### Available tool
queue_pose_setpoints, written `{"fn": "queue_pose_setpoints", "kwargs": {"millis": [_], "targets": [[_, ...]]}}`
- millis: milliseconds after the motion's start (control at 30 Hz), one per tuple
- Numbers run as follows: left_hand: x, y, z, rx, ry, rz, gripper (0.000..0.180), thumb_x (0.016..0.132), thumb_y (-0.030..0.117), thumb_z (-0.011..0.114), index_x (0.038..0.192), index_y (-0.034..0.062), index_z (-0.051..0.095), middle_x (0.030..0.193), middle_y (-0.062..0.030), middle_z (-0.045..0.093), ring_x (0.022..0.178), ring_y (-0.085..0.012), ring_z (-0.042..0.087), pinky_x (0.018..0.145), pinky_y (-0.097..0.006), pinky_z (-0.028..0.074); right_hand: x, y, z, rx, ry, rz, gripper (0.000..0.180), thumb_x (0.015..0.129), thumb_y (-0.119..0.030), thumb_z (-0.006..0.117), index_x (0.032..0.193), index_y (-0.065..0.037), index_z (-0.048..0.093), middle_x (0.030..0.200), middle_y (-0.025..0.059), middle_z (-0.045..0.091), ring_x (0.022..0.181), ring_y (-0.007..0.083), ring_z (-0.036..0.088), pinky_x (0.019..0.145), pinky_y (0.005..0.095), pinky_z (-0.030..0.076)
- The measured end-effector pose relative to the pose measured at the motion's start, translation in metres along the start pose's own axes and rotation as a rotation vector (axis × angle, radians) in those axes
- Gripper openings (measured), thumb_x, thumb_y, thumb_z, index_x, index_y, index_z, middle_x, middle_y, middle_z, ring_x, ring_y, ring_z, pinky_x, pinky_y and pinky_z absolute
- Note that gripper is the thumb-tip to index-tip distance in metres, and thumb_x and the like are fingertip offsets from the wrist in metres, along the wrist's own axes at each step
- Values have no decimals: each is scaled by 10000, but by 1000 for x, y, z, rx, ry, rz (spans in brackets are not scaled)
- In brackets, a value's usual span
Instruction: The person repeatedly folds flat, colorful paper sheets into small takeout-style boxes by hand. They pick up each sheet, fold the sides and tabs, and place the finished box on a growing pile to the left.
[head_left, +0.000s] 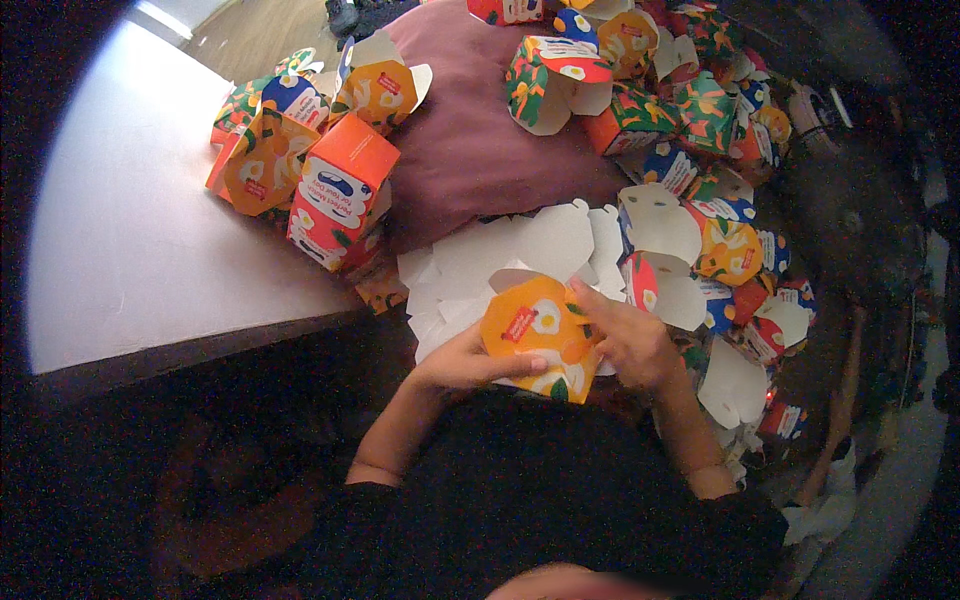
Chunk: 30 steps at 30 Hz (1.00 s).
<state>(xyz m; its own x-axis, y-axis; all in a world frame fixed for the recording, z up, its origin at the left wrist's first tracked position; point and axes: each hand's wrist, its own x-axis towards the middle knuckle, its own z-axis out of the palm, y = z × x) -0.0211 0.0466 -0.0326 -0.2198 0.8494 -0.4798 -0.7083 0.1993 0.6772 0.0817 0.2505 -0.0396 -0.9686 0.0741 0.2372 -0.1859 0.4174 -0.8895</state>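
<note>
In front of my body I hold a yellow paper food carton [540, 325] printed with fried eggs and leaves. My left hand [470, 358] grips its left edge, thumb lying across the lower front. On the opposite side my right hand [635, 345] presses against the carton's edge, fingers bent along it. One pale flap stands up at its far edge. Just beyond the carton lies a stack of flat carton blanks [500, 250], white side up. The fingers behind the carton are hidden.
Several folded cartons [340, 190] sit on the corner of a white table [150, 220] at left. A big heap of folded cartons [700, 230] fills the right side. Between them lies a mauve cushion-like surface [480, 120]. Part of another person [230, 480] shows dimly at lower left.
</note>
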Motion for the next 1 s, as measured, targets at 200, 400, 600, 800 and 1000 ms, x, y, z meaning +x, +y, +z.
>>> {"fn": "queue_pose_setpoints", "kwargs": {"millis": [200, 400, 600, 800, 1000], "targets": [[13, -18, -4, 365, -57, 369, 587, 759, 74, 700, 1258, 2, 399, 1135, -92, 568, 1050, -193, 536, 907, -328, 434, -12, 16, 0, 366, -109, 453, 380, 779, -43, 636, 1148, 17, 564, 1106, 130, 605, 857, 188, 616, 783, 300, 486], [19, 3, -17, 653, -509, 500, 399, 798, 100, 638, 1160, 4, 501, 1057, -143, 596, 944, -252, 584, 875, -344, 424, -5, 29, 7, 765, -166, 220, 931, 597, -247, 810, 1355, -38, 312, 1309, 184, 425, 1208, 236, 409, 1011, 366, 310], [14, 34, -4, 1081, -654, 619, 241, 778, 108, 593, 1017, 101, 620, 913, -70, 648, 864, -266, 602, 886, -418, 416, 17, 18, -12, 450, -623, 72, 1286, 430, -424, 865, 1405, -6, 136, 1410, 187, 278, 1308, 265, 278, 1066, 367, 218], [-45, 67, -22, 1384, 139, 1140, 160, 719, 164, 557, 844, 102, 635, 819, -42, 640, 780, -191, 622, 882, -423, 438, 19, 21, -19, 466, -197, 270, 1124, 522, -448, 822, 1382, -16, 242, 1367, 143, 375, 1279, 261, 335, 1053, 375, 225], [-99, 115, -60, 1078, 1512, 1582, 406, 698, 14, 666, 1049, 41, 463, 994, -169, 560, 876, -248, 582, 808, -406, 506, 5, 63, 6, -292, -72, 584, 783, 647, -410, 741, 1248, 0, 454, 1248, 185, 471, 1131, 307, 475, 931, 364, 391]]}}
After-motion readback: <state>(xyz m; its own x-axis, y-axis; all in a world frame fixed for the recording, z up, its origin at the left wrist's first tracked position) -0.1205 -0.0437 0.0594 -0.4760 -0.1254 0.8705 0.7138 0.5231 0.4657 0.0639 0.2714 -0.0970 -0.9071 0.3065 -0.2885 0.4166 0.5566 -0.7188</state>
